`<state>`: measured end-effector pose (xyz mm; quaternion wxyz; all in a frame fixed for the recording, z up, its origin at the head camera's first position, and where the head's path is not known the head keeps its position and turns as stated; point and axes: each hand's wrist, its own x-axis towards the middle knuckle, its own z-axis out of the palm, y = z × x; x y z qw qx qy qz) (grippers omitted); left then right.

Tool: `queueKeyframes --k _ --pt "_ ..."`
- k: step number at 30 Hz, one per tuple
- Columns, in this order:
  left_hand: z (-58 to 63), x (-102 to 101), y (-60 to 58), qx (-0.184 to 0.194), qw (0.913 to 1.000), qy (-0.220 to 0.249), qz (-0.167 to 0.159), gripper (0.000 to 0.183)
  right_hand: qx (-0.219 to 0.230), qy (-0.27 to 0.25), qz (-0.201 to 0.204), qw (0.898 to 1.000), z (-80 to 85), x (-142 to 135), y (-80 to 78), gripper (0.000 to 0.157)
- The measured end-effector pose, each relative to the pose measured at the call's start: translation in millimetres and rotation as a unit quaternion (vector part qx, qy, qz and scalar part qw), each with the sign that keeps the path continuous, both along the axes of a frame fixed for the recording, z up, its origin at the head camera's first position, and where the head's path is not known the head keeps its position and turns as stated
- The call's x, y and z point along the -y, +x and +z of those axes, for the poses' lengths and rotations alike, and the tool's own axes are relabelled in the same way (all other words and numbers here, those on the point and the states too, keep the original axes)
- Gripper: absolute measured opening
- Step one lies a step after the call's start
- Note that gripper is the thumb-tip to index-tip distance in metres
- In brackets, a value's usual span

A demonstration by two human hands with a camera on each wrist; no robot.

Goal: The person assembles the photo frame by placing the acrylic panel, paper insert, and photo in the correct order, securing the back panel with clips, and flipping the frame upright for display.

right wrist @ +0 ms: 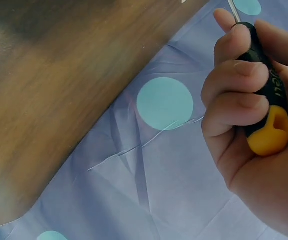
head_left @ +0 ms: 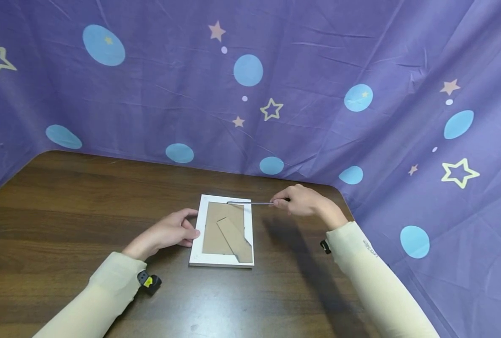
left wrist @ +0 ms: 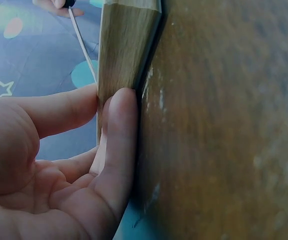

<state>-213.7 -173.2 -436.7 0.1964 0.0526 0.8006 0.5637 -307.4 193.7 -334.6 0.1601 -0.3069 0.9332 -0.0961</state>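
A white picture frame lies face down on the table, its brown backing board and slanted stand leg showing. At its left side, my left hand grips the edge, thumb on the upper rim and fingers along the side. The left wrist view shows that wood-grained frame side close up. My right hand is wrapped round a screwdriver with a black and yellow handle. Its thin shaft reaches left across the frame, the tip at the backing's far edge.
The brown wooden table carries the frame near its middle. Behind it and along the right side hangs a purple cloth with stars and blue dots. The table's right edge runs close by the right forearm.
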Motion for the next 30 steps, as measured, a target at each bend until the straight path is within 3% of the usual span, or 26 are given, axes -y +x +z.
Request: queueKeyframes --k 11,18,24,27,30 --pt "-0.6 -0.4 0.4 0.004 0.9999 -0.007 0.008 0.074 0.057 -0.022 -0.004 0.998 2.5 0.4 -10.2 0.032" --pt "-1.3 -0.7 0.4 0.003 1.0 -0.004 0.008 0.075 0.108 -0.059 -0.017 0.992 -10.0 -9.1 -13.3 0.033" --pt "-2.5 -0.8 0.4 0.001 0.9999 -0.005 0.009 0.074 0.161 -0.094 -0.009 0.982 -22.1 -17.3 -26.9 0.035" --pt "-2.5 -1.6 0.3 0.002 0.9999 -0.006 0.01 0.073 0.156 -0.087 -0.008 0.984 -22.1 -18.6 -28.8 0.035" --pt "0.3 -1.1 0.7 -0.002 0.9999 -0.01 0.008 0.073 0.112 -0.059 0.007 0.992 -15.7 -14.5 -24.3 0.034"
